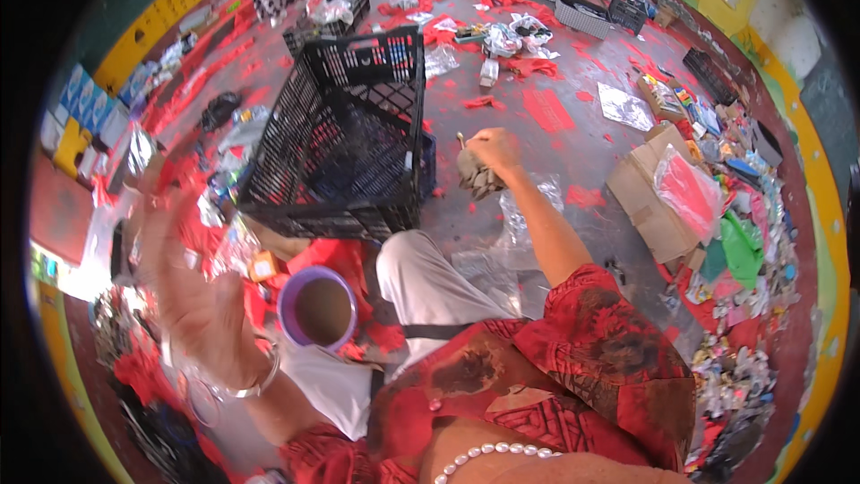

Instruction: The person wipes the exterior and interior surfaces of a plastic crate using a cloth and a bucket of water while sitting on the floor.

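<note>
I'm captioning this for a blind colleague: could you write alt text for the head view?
Seated on a floor strewn with red scraps, a person's right hand holds a small greyish bundle beside a black plastic crate. The raised left hand is motion-blurred; a purple cup sits near the knee.

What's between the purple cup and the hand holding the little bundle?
In the head view, the person's bent knee in light grey trousers lies between the round purple cup and the right hand gripping the small grey-brown bundle.

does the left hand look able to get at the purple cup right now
Probably yes: the left hand is raised and blurred just left of the purple cup, with nothing visible between them, and the cup's mouth is uncovered.
</note>
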